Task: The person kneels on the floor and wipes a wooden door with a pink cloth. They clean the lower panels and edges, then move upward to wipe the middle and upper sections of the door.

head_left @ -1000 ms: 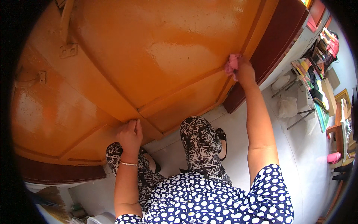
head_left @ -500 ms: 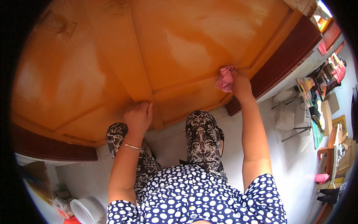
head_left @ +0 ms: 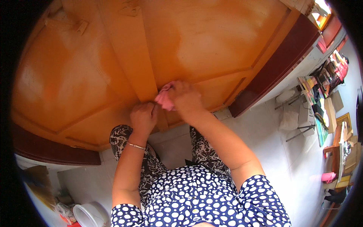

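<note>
Head view looks down on a person wiping an orange wooden door (head_left: 211, 49) with a pink cloth (head_left: 164, 99). Wiping is the step in hand, low on the door near the upright middle strip. The right hand (head_left: 185, 99) is curled shut over the bunched cloth and presses it flat to the wood. The left hand (head_left: 143, 118) rests just beside it, fingers folded on the door, seemingly holding nothing. The wadded cloth has no clear long axis; its loose end points left. Next move likely calls for steady pressure along the lower panel
</note>
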The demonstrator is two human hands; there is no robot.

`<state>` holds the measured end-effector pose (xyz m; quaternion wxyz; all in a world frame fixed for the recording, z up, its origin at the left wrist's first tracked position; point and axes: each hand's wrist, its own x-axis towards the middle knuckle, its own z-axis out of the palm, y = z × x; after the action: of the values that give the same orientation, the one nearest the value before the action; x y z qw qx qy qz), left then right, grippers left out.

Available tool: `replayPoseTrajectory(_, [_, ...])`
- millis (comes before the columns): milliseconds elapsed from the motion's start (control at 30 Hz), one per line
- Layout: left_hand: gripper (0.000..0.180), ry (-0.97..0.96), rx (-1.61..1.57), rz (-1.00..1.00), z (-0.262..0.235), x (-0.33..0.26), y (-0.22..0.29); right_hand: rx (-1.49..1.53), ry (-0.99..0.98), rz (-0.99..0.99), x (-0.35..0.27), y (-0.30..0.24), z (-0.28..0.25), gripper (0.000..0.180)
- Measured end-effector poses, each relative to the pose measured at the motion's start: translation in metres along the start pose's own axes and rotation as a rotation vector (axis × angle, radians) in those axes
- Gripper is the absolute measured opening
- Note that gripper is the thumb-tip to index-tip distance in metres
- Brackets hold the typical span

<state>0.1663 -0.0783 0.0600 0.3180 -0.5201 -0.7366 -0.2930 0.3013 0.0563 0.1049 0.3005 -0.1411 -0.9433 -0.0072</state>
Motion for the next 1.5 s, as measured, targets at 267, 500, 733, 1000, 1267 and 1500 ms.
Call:
replayPoseTrajectory(267, [0.007,-0.055,0.059,0.042,0.002,-0.002,-0.009,0.020,0.063,-0.082,-0.002,0.009,0.009,0.028])
replayPoseTrajectory(500, [0.009,-0.069,-0.012,0.007,-0.004,-0.004,-0.004,-0.216,0.058,0.098,-0.032,0.119,-0.012,0.030])
replayPoseTrajectory(733, [0.013,-0.060,0.020,0.005,-0.006,-0.001,-0.001,-0.331,0.175,0.319,-0.055,0.235,-0.039,0.031])
replayPoseTrajectory(1000, [0.011,-0.014,0.067,0.018,-0.011,0.000,0.004,-0.445,0.135,0.492,-0.061,0.302,-0.033,0.032])
replayPoseTrajectory(1267, [0.014,0.009,0.063,-0.022,-0.007,-0.001,0.001,-0.323,0.161,0.282,-0.051,0.213,-0.014,0.031])
replayPoseTrajectory(1500, [0.012,-0.092,0.000,-0.079,-0.005,-0.003,0.001,-0.321,0.186,0.061,-0.027,0.093,0.014,0.019])
